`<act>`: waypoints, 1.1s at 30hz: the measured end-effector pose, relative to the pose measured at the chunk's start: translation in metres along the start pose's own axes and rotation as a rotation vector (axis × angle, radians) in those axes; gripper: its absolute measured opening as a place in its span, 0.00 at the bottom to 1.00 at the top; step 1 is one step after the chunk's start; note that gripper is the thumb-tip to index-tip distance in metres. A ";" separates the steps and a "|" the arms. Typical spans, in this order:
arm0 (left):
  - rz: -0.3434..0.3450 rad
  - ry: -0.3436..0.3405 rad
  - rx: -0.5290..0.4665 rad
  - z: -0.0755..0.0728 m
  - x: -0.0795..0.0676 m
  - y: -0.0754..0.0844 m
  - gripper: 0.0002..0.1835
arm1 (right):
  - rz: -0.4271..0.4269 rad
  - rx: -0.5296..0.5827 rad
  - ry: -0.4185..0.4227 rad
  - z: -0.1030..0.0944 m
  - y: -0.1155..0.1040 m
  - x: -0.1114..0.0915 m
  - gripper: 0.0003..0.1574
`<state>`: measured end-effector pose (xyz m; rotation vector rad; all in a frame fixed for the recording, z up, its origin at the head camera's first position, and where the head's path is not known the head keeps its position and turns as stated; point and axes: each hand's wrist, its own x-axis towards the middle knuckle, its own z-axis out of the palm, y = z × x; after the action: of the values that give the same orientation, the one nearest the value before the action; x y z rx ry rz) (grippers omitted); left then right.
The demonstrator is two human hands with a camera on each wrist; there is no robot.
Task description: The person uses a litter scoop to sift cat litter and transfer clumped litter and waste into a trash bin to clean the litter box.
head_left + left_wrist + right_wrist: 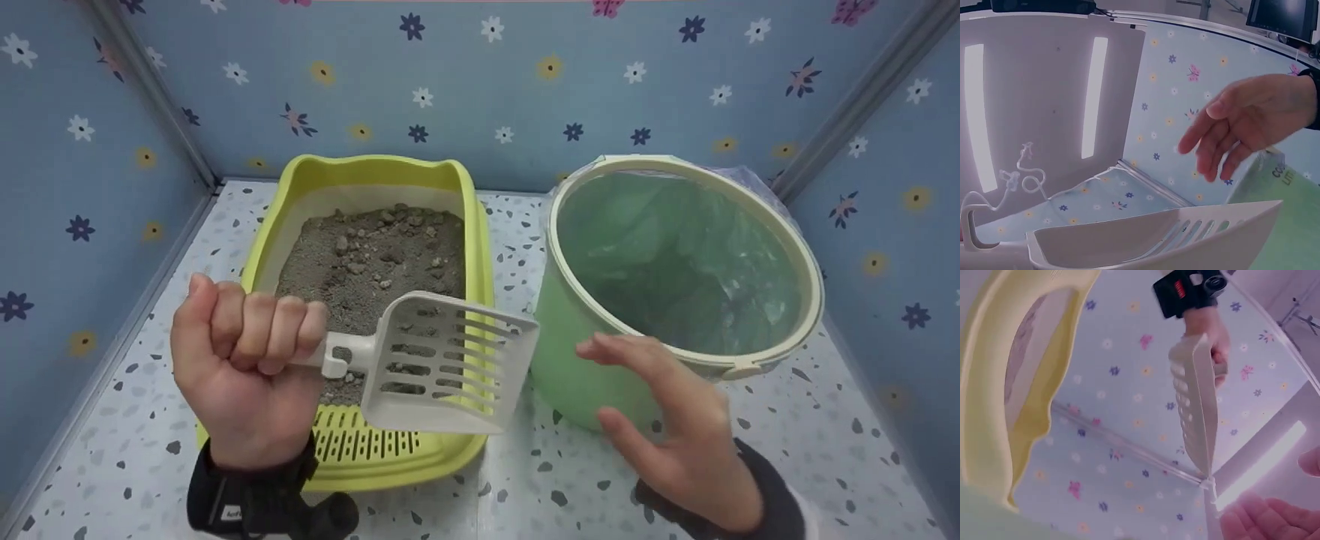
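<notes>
My left hand [251, 360] grips the handle of a pale grey slotted litter scoop [442, 367], its fingers curled round it. The scoop is held up over the front of a yellow-green litter box [480, 300], its blade pointing right. Grey litter [360, 270] with several clumps lies in the box behind it. My right hand [686, 427] is held in the air before the green bin [577, 352], thumb and fingers apart, holding nothing. In the left wrist view the right hand [1247, 118] hangs above the scoop's blade [1157, 242].
The bin stands right of the box, lined with a clear plastic bag [690, 262] under a cream rim [814, 300]. Flower-patterned panels [465, 82] enclose the back and both sides. A speckled white surface [517, 480] lies underneath.
</notes>
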<state>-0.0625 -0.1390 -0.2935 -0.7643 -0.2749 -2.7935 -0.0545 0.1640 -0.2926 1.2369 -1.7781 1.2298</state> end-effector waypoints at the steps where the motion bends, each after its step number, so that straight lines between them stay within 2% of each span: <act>1: 0.007 -0.001 -0.003 0.001 -0.001 -0.001 0.25 | 0.054 0.070 -0.034 0.002 0.000 -0.001 0.28; 6: 0.046 -0.049 -0.011 0.004 -0.008 -0.008 0.25 | 0.332 0.348 -0.120 0.014 0.002 -0.008 0.41; 9: 0.053 -0.083 -0.005 0.005 -0.012 -0.015 0.25 | 0.501 0.509 -0.159 0.021 0.004 -0.010 0.43; 12: 0.058 -0.107 0.022 0.006 -0.015 -0.024 0.24 | 0.669 0.715 -0.171 0.028 0.006 -0.009 0.42; 16: 0.063 -0.144 0.045 0.007 -0.019 -0.036 0.24 | 0.787 0.972 -0.137 0.037 0.008 -0.009 0.35; 19: 0.058 -0.167 0.035 0.007 -0.020 -0.043 0.24 | 0.811 1.088 -0.118 0.041 0.008 -0.010 0.31; 24: 0.035 -0.167 0.018 0.007 -0.022 -0.050 0.24 | 0.803 1.082 -0.089 0.042 0.006 -0.014 0.29; 27: 0.034 -0.164 0.027 0.006 -0.024 -0.053 0.24 | 0.807 1.022 -0.073 0.041 0.007 -0.018 0.29; 33: 0.036 -0.157 0.044 0.006 -0.026 -0.057 0.24 | 0.858 0.985 -0.066 0.037 0.010 -0.021 0.28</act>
<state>-0.0532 -0.0783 -0.3082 -0.9695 -0.3455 -2.6883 -0.0563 0.1376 -0.3281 0.9342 -1.8378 2.8061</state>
